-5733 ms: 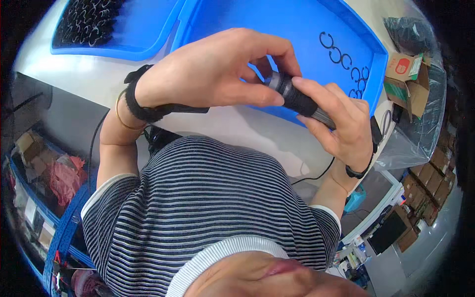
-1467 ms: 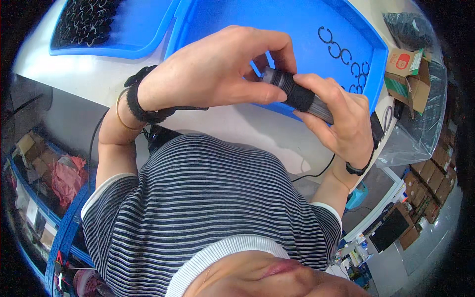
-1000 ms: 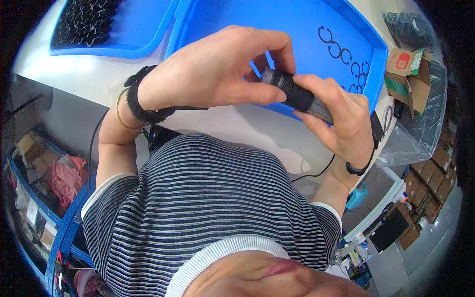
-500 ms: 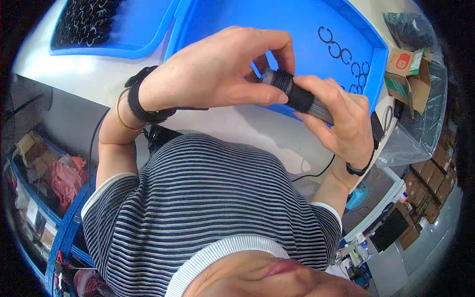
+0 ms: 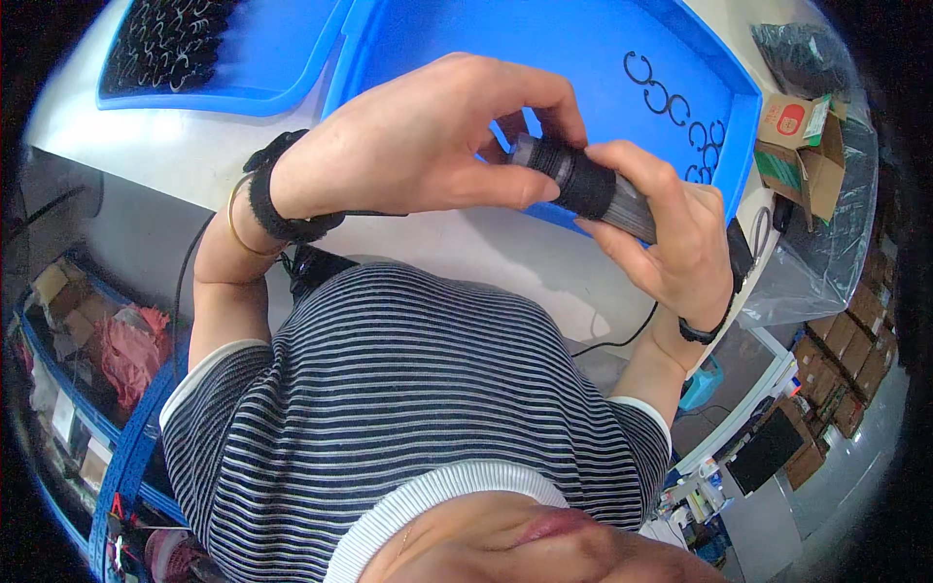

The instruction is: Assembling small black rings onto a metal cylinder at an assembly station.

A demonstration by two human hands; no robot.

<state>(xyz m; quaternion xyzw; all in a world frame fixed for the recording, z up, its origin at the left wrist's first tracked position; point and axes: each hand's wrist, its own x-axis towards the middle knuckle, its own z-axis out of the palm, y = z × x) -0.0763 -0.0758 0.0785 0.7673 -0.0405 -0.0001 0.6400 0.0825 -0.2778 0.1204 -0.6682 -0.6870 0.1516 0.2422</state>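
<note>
Both hands on the tube, the right forefinger freshly shifted.

Right of centre in the upper half of the frame, the black tube [image 5: 583,185] slants down to the right across the near edge of the tray [image 5: 544,39]. The left hand [image 5: 428,136] holds its upper-left end, thumb below and fingers curled over; the right hand [image 5: 685,238] pinches the ridged grey lower-right end between thumb and forefinger. Since half a second ago, that forefinger has arched more and its tip has edged up and right, while the tube has hardly moved. I judge this a small regrip or turn, not a release. C-rings [image 5: 669,109] lie at the tray's right side; dark pieces [image 5: 165,49] crowd the bin [image 5: 282,58] at upper left.
</note>
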